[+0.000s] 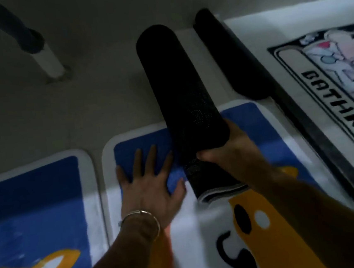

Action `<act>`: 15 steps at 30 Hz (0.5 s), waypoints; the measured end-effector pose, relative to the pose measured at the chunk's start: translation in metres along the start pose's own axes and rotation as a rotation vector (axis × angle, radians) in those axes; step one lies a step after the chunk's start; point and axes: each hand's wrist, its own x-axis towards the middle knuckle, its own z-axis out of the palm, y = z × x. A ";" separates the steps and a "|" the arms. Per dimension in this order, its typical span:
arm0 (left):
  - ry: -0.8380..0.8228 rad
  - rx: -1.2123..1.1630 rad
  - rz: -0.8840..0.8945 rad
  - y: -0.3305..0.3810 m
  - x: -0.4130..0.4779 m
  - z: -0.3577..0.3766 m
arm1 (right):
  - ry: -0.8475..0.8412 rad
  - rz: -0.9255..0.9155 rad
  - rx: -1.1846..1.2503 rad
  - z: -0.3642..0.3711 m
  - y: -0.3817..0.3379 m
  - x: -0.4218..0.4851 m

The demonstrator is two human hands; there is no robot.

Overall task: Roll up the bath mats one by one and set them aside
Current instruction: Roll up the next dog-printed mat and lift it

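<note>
the right hand [227,150] has its grip closed round the near end of the rolled black mat [181,94], which slants out over the far edge of the blue mat [257,121]. the left hand [148,186] lies flat on this blue mat, fingers spread, just left of the roll. a second black roll [234,63] lies beyond the blue mat's far right corner.

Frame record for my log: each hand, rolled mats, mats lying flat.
left hand: flat, fingers spread, pressing on the middle blue mat
right hand: grips the black rolled mat near its lower end
other roll: second dark roll, lying by the white printed mat
flat mats: middle blue mat, left blue mat, white printed mat
</note>
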 end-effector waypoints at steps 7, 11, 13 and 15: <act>-0.031 0.037 0.023 0.002 0.007 -0.003 | -0.068 0.016 0.055 -0.013 -0.011 0.027; -0.072 0.062 0.036 0.000 0.010 -0.004 | -0.069 0.043 0.105 -0.012 -0.018 0.039; -0.053 0.063 0.049 0.002 0.017 -0.007 | -0.079 0.061 0.108 -0.010 -0.016 0.040; -0.010 0.027 0.013 0.006 0.038 -0.012 | -0.082 0.065 0.098 -0.007 -0.011 0.041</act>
